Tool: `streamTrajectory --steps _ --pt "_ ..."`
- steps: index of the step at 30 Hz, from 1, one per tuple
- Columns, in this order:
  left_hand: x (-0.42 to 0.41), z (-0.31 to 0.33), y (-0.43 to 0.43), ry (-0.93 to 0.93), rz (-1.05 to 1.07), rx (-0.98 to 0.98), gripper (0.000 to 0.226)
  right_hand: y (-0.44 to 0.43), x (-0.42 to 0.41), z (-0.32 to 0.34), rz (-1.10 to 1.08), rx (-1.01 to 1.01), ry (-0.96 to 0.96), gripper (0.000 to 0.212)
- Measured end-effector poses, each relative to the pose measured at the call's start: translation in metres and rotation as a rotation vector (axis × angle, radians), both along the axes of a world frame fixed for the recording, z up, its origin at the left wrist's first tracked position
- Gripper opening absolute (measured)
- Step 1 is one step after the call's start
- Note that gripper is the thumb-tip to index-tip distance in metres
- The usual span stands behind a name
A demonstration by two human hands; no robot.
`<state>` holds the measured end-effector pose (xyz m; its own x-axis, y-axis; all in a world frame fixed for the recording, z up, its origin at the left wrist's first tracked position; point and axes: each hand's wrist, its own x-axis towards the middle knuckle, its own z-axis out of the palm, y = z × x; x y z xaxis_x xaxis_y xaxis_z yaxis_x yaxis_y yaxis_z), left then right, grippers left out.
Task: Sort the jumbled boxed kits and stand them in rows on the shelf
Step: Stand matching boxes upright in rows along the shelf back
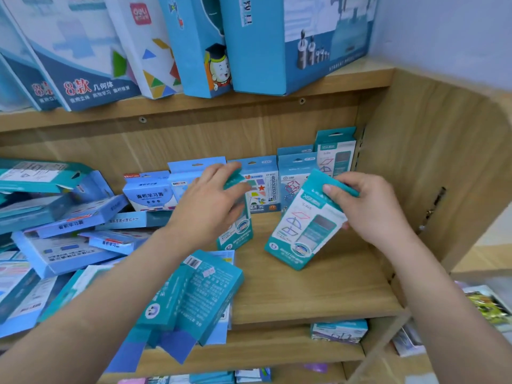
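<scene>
Teal boxed kit [302,231]: thin card, probably light, stiff, crushable at corners; tilted just before the back row [260,187] on the shelf [318,289]. Right hand [371,209]: fingers pinch its hang-tab top; side edges would grip surer. Left hand [207,203]: fingers clasp a second kit [235,236], upright before that row.

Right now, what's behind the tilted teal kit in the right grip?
Standing upright behind it: a pale blue kit and a matching teal kit in the corner. The tilted teal kit and right grip hide their lower parts.

Wood-grain shelf unit [304,286] against a pale, perhaps bluish wall [443,29].
</scene>
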<state>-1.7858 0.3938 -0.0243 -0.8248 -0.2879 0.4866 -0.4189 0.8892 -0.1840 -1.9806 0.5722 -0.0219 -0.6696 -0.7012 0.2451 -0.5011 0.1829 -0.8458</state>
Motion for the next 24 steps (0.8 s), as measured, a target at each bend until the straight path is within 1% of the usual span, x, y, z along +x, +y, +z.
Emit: streamTrajectory --steps 2,4,6,7,8,9,10,12,13,14,15,17,18,20,21,22,24 --pt "0.000 -0.002 -0.002 0.000 0.061 0.021 0.032 -0.003 -0.001 0.004 0.015 0.000 -0.095 0.010" --pt "-0.001 -0.001 -0.001 -0.008 0.087 -0.063 0.030 -0.004 -0.001 0.007 0.027 0.013 -0.153 0.014" --pt "-0.003 -0.001 0.006 0.013 0.065 -0.161 0.030 -0.004 -0.001 0.008 0.034 0.011 -0.177 0.015" --pt "-0.006 0.000 0.012 0.027 0.033 -0.183 0.033 -0.005 0.000 0.009 0.032 0.009 -0.180 0.015" --pt "-0.009 0.002 0.020 0.038 -0.011 -0.165 0.039 -0.005 0.000 0.010 0.030 0.007 -0.175 0.015" --pt "-0.015 0.005 0.030 0.046 -0.054 -0.081 0.046 -0.005 0.001 0.011 0.031 0.006 -0.162 0.014" --pt "-0.022 0.009 0.040 0.057 -0.082 0.069 0.055 -0.005 0.001 0.012 0.037 0.009 -0.146 0.012" --pt "-0.039 0.016 0.055 0.054 -0.086 0.463 0.073 -0.004 0.003 0.016 0.066 0.031 -0.112 0.009" --pt "-0.049 0.018 0.059 0.050 -0.083 0.617 0.076 -0.003 0.003 0.019 0.076 0.047 -0.085 0.008" --pt "-0.059 0.018 0.060 0.062 -0.093 0.730 0.071 -0.001 0.002 0.022 0.073 0.070 -0.036 0.007" --pt "-0.068 0.017 0.061 0.090 -0.113 0.791 0.060 0.001 0.002 0.025 0.055 0.101 0.041 0.007" --pt "-0.084 0.016 0.063 0.138 -0.144 0.777 0.035 0.005 -0.002 0.032 -0.021 0.183 0.250 0.014" --pt "-0.093 0.015 0.065 0.146 -0.145 0.748 0.029 0.007 -0.005 0.035 -0.067 0.219 0.376 0.021" --pt "-0.110 0.017 0.071 0.168 -0.152 0.710 0.030 0.010 -0.012 0.038 -0.140 0.222 0.610 0.039" --pt "-0.120 0.019 0.073 0.188 -0.160 0.697 0.032 0.011 -0.015 0.037 -0.159 0.184 0.674 0.047" --pt "-0.130 0.022 0.072 0.201 -0.166 0.682 0.034 0.011 -0.017 0.033 -0.172 0.143 0.699 0.051" --pt "-0.149 0.028 0.067 0.212 -0.179 0.636 0.034 0.010 -0.019 0.021 -0.200 0.095 0.688 0.055"
